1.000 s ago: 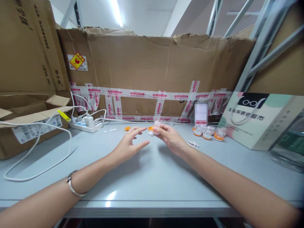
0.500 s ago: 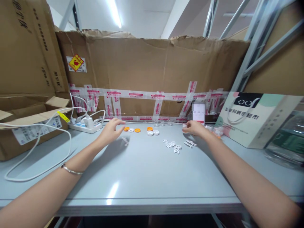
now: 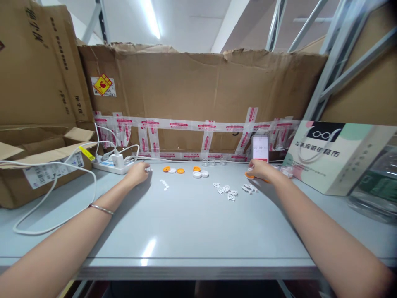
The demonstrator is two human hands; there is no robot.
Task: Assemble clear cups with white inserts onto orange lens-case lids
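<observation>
My left hand [image 3: 138, 174] is at the left rear of the table with its fingers closed in a pinch. A small whitish piece shows at its fingertips, too small to name. To its right lie flat orange and white rings [image 3: 180, 171], and nearer me a short line of tiny white discs [image 3: 164, 185]. My right hand [image 3: 261, 169] is in front of the phone, its fingers closed on an orange ring [image 3: 249, 176]. Close to it lie thin white pieces [image 3: 249, 188] and white openwork plates [image 3: 226, 189]. White round caps [image 3: 196, 175] and clear round pieces [image 3: 213, 162] sit at the middle rear.
A phone [image 3: 260, 148] with a timer stands against the big cardboard sheet [image 3: 192, 91]. At the left are a power strip [image 3: 108, 165], a white cable [image 3: 93, 194] and an open carton [image 3: 40, 153]. A paper bag [image 3: 328, 159] and a clear plastic bottle [image 3: 376, 186] stand right.
My left hand has moved left from beside the rings, and its fingers have closed. My right hand has shifted slightly right and down; an orange ring now shows at its fingertips instead of a clear piece.
</observation>
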